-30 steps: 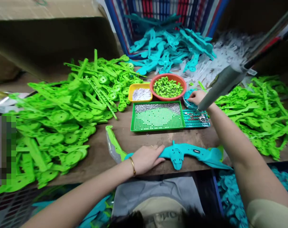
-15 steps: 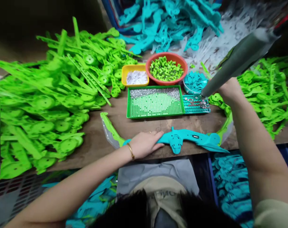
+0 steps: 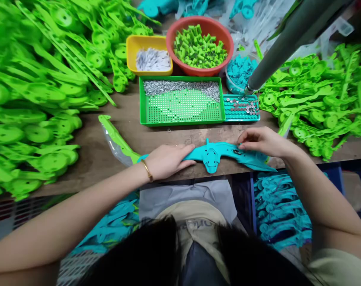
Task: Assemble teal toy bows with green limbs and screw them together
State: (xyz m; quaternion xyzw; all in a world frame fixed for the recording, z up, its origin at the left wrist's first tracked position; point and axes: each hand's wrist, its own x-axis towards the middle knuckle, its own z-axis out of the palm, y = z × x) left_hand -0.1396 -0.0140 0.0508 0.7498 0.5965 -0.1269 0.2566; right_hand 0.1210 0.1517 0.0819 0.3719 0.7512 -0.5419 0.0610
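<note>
A teal toy bow with bright green arms lies across the front of the wooden table. My left hand, with a gold bangle at its wrist, is wrapped over the bow's left half, thumb along the near edge. Over the right half, my right hand has thumb and fingertips pinched together, beside a small dark slot. Whatever is between those fingertips is too small to make out. Part of the bow's right end is hidden under that hand.
Behind the bow sit a green perforated tray of metal pins and a teal tray of small metal discs. A grey hanging tool slants above. Beyond are a yellow tub and red bowl. Green parts heap both sides.
My right hand has come from beside the hanging tool down to the bow's right half, pinching at the slot. My left hand stays on the bow. The view has tilted downward.
</note>
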